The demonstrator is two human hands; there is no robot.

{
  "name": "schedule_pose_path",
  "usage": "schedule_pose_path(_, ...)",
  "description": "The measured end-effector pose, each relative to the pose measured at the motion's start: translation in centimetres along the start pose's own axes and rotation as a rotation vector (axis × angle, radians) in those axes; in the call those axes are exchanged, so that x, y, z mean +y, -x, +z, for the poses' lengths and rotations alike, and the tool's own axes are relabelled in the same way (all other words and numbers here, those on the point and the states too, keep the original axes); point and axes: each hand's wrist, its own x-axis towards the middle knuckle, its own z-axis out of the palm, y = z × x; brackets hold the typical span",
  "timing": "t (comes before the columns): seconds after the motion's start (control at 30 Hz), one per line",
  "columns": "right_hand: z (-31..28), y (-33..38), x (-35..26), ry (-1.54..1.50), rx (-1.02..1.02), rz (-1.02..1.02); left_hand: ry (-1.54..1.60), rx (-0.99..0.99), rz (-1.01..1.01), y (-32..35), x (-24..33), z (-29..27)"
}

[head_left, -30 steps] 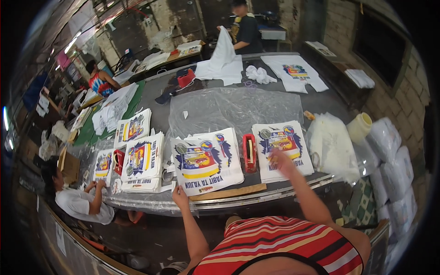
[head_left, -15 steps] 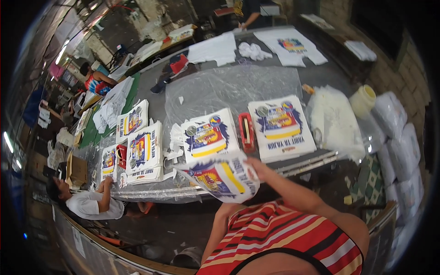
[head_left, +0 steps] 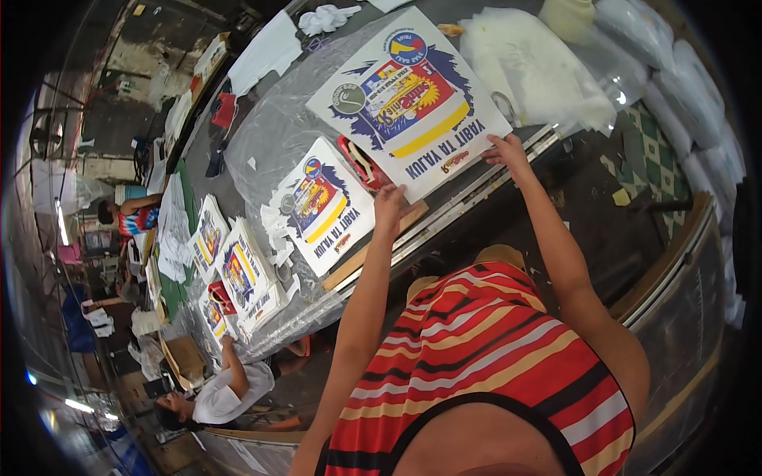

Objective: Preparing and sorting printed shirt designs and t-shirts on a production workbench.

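Observation:
A large white printed sheet (head_left: 409, 103), with a blue, red and yellow design, is spread over the right-hand pile on the table. My left hand (head_left: 387, 210) pinches its near left corner. At the near right corner, my right hand (head_left: 506, 155) grips the edge between thumb and fingers. The sheet hides the pile beneath it. Just left of it, a red oblong object (head_left: 363, 164) is partly covered; its kind I cannot make out. Further left sits another stack of the same printed sheets (head_left: 321, 202).
White scraps (head_left: 275, 230) lie beside the left stack. A co-worker in a white shirt (head_left: 238, 393) reaches toward more printed stacks (head_left: 246, 274). A whitish plastic-wrapped heap (head_left: 540, 67) and a pale yellow roll (head_left: 567, 16) stand at right, near wrapped bundles (head_left: 690, 87).
The curled sheet that I held near my body is now flat over the right-hand pile. My left hand has come up onto the sheet's corner. The view has turned and moved closer.

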Motion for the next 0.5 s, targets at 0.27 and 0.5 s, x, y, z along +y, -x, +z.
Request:
schedule_pose_path(0.27, -1.8, -3.9, 1.3, 0.249, 0.06, 0.012, -0.546, 0.152, 0.202, -5.7, -1.5, 2.3)
schedule_pose_path(0.5, -2.4, -7.7, -0.2, 0.453, -0.098, 0.036, -0.957, 0.251, 0.369, -8.1, -3.5, 1.3)
